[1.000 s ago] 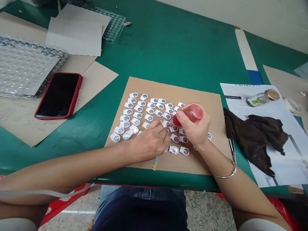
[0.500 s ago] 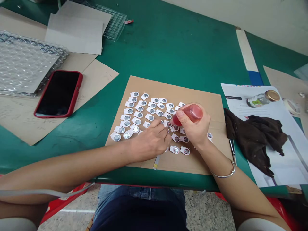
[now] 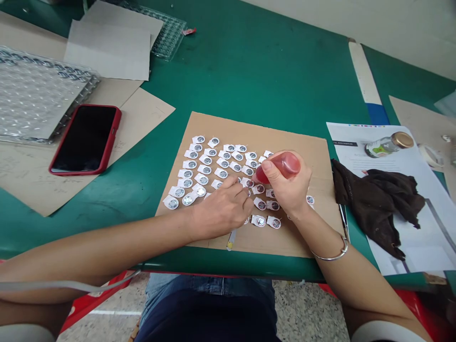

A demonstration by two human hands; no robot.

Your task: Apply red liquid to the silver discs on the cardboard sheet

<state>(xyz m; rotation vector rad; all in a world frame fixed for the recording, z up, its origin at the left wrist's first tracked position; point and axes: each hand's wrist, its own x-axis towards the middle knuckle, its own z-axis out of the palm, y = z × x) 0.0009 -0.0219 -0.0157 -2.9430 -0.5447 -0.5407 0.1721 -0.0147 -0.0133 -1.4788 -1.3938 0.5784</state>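
Note:
Many small round silver pieces on white tabs [image 3: 201,179] lie in rows across a brown cardboard sheet [image 3: 306,152]. My right hand [image 3: 290,190] is wrapped round a red squeeze bottle [image 3: 289,164], tilted with its tip down and left toward the pieces. Close by on the left, my left hand [image 3: 228,206] rests over the sheet with its fingers pinched together; whatever they hold is hidden. Both hands cover some of the pieces. Below my left hand a thin strip with a yellow end [image 3: 231,241] pokes out.
Left stand a phone in a red case [image 3: 87,137], bubble wrap [image 3: 39,95] and card sheets [image 3: 110,47]. At right, a dark brown cloth [image 3: 377,199] and a small glass jar with a gold lid [image 3: 390,144] lie on printed paper [image 3: 388,263]. The green table [image 3: 256,71] runs beneath.
Both hands and the red bottle hold nearly the same place over the pieces. The whole view has shifted very slightly.

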